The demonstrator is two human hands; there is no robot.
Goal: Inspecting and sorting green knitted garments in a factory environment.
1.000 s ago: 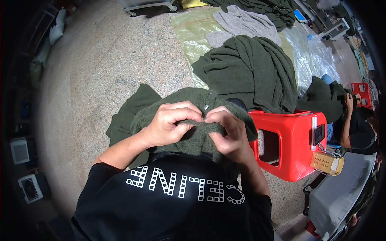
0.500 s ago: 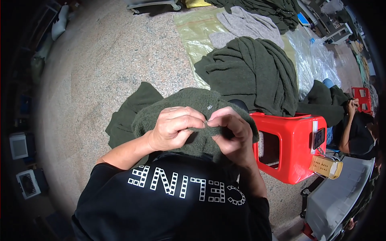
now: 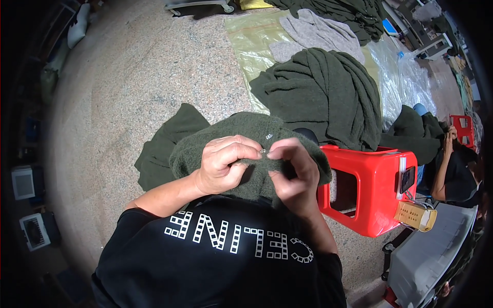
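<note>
Green fuzzy knit (image 3: 226,128) mid-frame, probably light, floppy, easy to stretch, so I'd pinch it by the edge. Left hand's (image 3: 221,164) grip is closed on a small shiny piece (image 3: 263,151); right hand's (image 3: 299,172) is parted, seemingly empty.

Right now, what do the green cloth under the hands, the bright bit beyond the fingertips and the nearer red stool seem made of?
Green cloth: matte, fuzzy surface, probably woolly knit. Bright bit: shiny, perhaps metal, though too small to tell. Red stool: likely glossy plastic, from its rounded edges and highlights.
</note>
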